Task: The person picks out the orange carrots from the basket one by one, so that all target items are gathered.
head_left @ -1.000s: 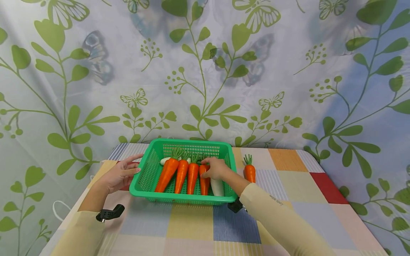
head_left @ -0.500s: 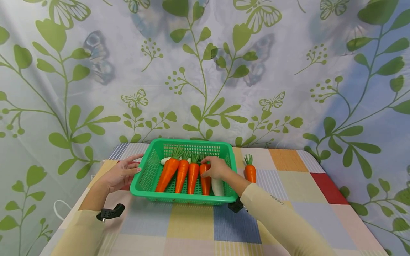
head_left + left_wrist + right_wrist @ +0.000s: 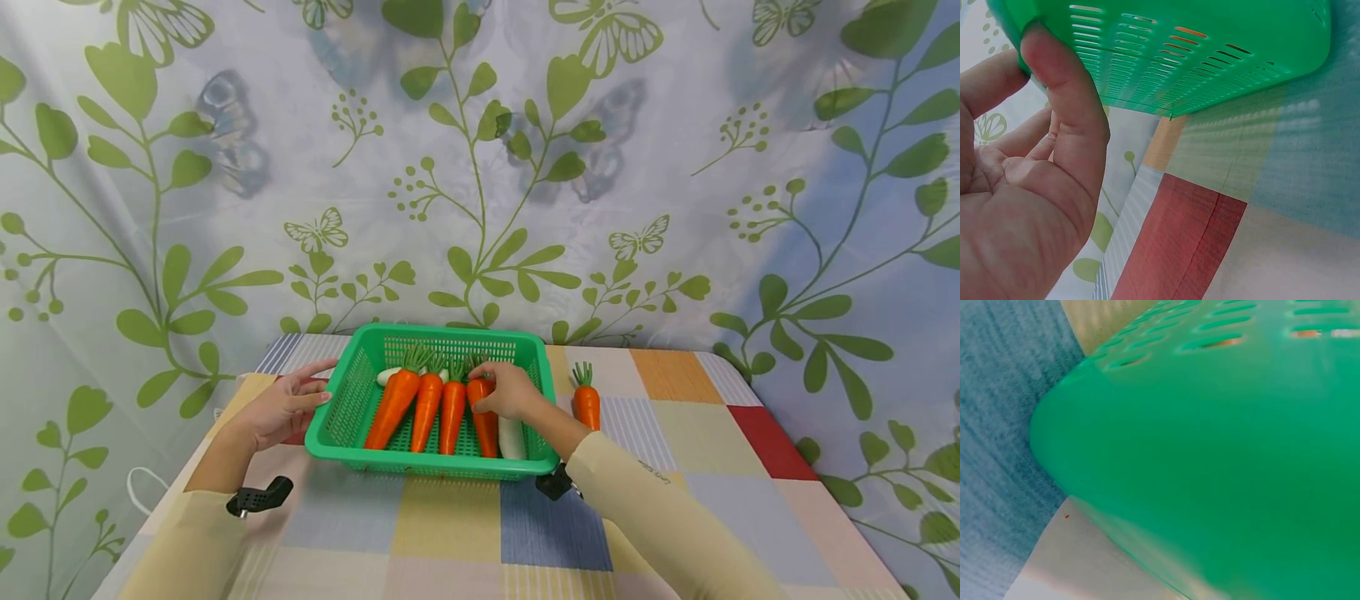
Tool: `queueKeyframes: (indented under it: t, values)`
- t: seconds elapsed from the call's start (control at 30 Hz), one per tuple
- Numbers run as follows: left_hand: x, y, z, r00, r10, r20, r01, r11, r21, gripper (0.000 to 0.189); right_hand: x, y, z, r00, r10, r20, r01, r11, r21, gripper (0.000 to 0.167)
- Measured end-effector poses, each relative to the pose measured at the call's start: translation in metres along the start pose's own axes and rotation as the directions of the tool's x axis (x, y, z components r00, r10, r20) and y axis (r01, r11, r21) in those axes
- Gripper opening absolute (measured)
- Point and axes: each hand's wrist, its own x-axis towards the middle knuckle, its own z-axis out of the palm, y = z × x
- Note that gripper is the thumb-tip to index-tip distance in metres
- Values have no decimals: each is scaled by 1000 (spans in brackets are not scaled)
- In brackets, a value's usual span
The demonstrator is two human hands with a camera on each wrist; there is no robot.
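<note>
A green slotted plastic basket (image 3: 435, 467) stands on the table with several orange carrots (image 3: 452, 417) lying side by side in it, leafy ends to the back. My left hand (image 3: 281, 410) pinches the basket's left rim; in the left wrist view the thumb (image 3: 1063, 81) presses the rim from outside. Inside the basket, my right hand (image 3: 512, 392) grips the upper part of the rightmost carrot (image 3: 487, 432). Right beside that carrot lies a white radish (image 3: 512, 439), its top hidden by the hand. Basket wall (image 3: 1179, 444) fills the right wrist view, where the hand is hidden.
Another carrot (image 3: 587, 406) lies on the table to the right of the basket, partly behind the right forearm. More white vegetable ends (image 3: 386, 377) show behind the carrots. A patchwork cloth (image 3: 442, 533) covers the table, and a leaf-patterned curtain (image 3: 480, 167) hangs behind.
The carrot in my right hand has tilted, its lower end shifting slightly right toward the white radish. My left hand stays on the basket's rim.
</note>
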Motion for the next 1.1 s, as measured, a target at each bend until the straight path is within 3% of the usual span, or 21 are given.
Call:
queueKeyframes:
  t: [0.4,1.1]
  values:
    - [0,-3,-1,1000,-4,-18,5,1000,11,74,-3,-1,0,998,-46,-36,47,999,15,51]
    - [1,-2,-1,1000,7,0,-7,1000,-2,75,-14,-1,-11,992,-10,-129,37,978,207,50]
